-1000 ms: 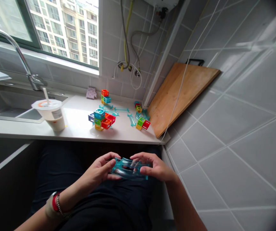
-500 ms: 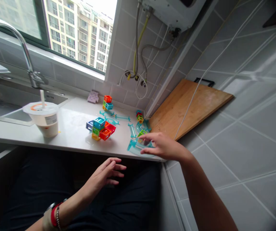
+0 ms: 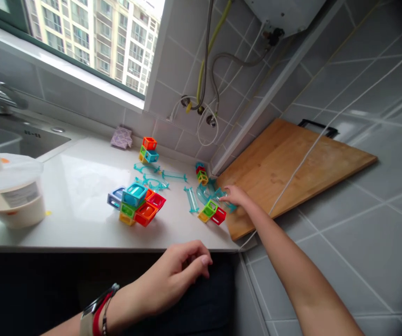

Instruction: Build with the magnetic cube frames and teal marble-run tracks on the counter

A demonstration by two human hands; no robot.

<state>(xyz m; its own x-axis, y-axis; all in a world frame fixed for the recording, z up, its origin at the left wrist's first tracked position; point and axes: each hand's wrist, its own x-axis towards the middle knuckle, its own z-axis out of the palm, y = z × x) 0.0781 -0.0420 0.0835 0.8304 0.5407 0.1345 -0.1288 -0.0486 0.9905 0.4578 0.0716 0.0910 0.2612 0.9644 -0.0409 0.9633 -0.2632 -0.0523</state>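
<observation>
My right hand (image 3: 236, 195) reaches over the right of the counter, its fingers closed on a clear teal track piece (image 3: 229, 205) at the foot of the cutting board. My left hand (image 3: 181, 270) is held in front of the counter edge, fingers loosely curled, with nothing visible in them. Just left of my right hand lies a green, yellow and red block cluster (image 3: 212, 213). A straight teal track piece (image 3: 192, 199) lies beyond it, next to a curved teal track piece (image 3: 204, 191). A larger multicoloured block cluster (image 3: 136, 203) stands further left.
A wooden cutting board (image 3: 285, 163) leans against the tiled wall, with a white cord (image 3: 302, 163) across it. At the left stand a lidded cup with a straw (image 3: 15, 191) and a sink (image 3: 46, 140). A small block stack (image 3: 149, 150) and purple packet (image 3: 121, 137) sit behind.
My right hand has moved from the counter's front edge back to the cutting board's foot. My left hand's spread fingers have curled in. The view has shifted closer and to the right.
</observation>
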